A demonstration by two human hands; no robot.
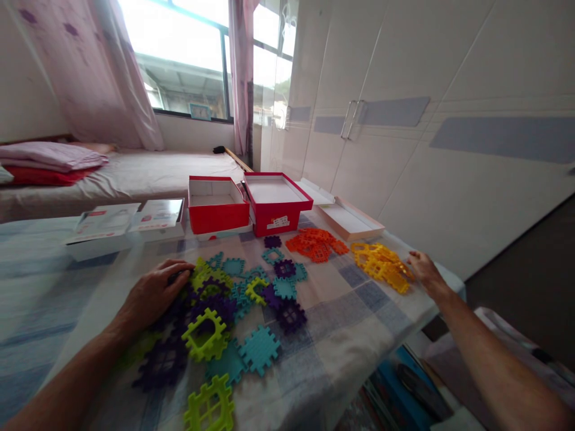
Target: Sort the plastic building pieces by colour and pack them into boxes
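My left hand (pixel 162 290) lies at the left side of a mixed pile of notched plastic building tiles. Its fingers are bent round a dark purple piece, partly hidden beneath them. Under and beside it are lime green tiles (pixel 205 336), purple tiles (pixel 291 316) and teal tiles (pixel 259 350), some with window-like cutouts. My right hand (pixel 424 272) is closed at the right edge of a heap of yellow tiles (pixel 381 266). Whatever its fingers hold, if anything, is hidden. Between the two hands, farther back, sits a heap of orange-red tiles (pixel 317 244).
Behind the tiles stand two open red boxes, one left (pixel 218 218) and one right (pixel 276 222). A shallow pale box (pixel 354 221) lies right of them, white boxes (pixel 157 224) to the left. A checked cloth (pixel 332 311) covers the table, whose edge drops off at right.
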